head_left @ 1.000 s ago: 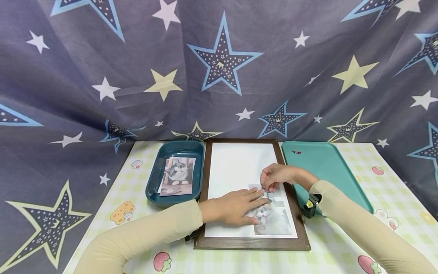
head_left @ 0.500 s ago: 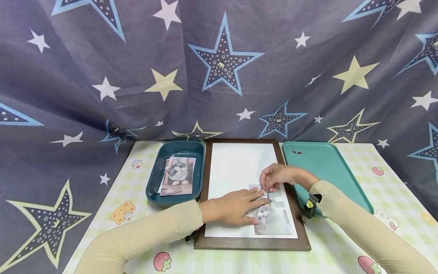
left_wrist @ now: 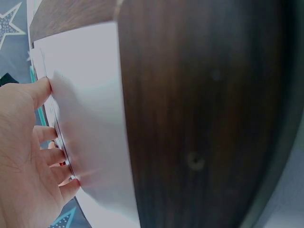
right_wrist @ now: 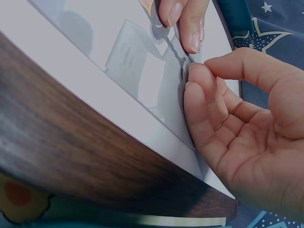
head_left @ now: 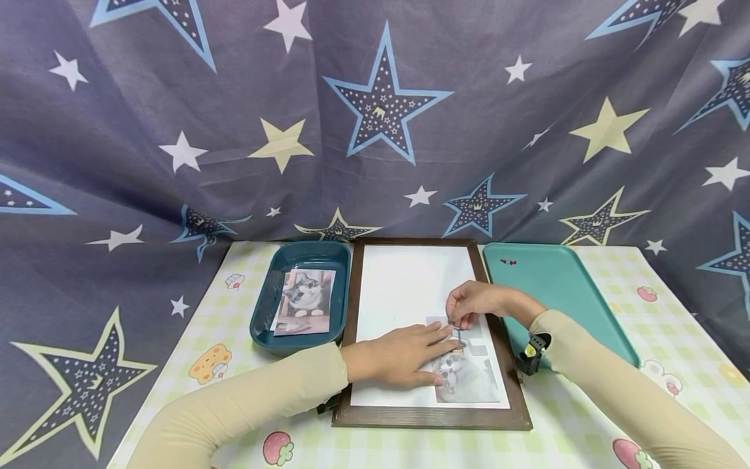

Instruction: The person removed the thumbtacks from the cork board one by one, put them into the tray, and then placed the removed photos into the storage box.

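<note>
My left hand [head_left: 401, 355] lies with fingers spread over the white board and the left part of a cat photo [head_left: 469, 378]. Its thumb and fingers reach across to the photo, also seen from the side in the left wrist view. At the photo's top edge, my right hand [head_left: 471, 303] brings thumb and index fingertips together, pinching what seems a small pushpin. The fingertips hide nearly all of it; a speck of red shows beyond the fingers in the left wrist view. The brown-framed whiteboard [head_left: 392, 280] lies under both hands.
Left of the board stands a dark blue bin [head_left: 262, 312] with cat photos [head_left: 305, 303] in it. A green tray [head_left: 562, 286] on the right carries small red pushpins [head_left: 508, 262] near its far edge. Behind the checked tablecloth [head_left: 363, 449] hangs a star-patterned curtain [head_left: 234, 117].
</note>
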A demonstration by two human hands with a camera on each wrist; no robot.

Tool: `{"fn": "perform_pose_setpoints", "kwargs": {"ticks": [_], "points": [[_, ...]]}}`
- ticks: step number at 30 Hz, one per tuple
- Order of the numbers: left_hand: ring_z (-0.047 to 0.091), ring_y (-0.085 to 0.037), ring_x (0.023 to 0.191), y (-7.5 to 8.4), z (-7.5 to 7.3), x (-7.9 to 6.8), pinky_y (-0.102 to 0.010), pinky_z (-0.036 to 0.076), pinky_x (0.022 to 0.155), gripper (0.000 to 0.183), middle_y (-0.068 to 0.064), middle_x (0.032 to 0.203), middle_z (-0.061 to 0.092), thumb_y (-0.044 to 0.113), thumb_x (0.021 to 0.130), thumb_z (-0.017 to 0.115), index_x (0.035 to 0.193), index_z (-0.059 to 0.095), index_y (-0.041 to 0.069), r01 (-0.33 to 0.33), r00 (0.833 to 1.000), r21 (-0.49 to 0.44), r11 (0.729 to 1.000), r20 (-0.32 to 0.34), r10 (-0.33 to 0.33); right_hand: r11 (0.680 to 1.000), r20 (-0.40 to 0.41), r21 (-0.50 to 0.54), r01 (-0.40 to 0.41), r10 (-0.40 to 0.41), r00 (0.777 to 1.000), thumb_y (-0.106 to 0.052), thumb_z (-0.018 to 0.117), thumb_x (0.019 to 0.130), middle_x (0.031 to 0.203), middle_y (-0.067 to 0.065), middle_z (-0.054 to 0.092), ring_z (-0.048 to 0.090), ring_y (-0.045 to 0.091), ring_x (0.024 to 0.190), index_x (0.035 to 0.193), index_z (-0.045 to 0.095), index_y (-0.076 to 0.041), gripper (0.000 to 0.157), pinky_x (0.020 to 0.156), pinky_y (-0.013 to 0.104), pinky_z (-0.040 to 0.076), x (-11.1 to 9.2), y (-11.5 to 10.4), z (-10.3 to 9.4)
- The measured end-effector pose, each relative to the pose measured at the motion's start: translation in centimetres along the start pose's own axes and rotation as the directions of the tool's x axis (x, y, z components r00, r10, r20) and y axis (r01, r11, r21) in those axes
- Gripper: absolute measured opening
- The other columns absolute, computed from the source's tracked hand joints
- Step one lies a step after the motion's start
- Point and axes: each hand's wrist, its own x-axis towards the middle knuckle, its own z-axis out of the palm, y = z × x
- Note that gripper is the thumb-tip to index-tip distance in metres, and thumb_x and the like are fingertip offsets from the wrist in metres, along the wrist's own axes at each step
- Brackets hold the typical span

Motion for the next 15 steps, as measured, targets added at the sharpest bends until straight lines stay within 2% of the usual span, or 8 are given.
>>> {"fn": "perform_pose_setpoints", "kwargs": {"ticks": [15], "points": [[0.018,-0.028,0.158,0.06,-0.06,0.0,-0.04,0.024,0.127,0.072,-0.007,0.172,0.014,0.06,0.106,0.033,0.165,0.017,0.022,0.003,1.0,-0.003,1.0,0.004,-0.003,1.0,0.017,0.007,0.025,-0.025,1.0,-0.006,0.064,0.09,0.075,0.002,0.067,0.064,0.011,0.07,0.089,0.064,-0.001,0.005,0.066,0.024,0.055,0.13,0.37,-0.17]]}}
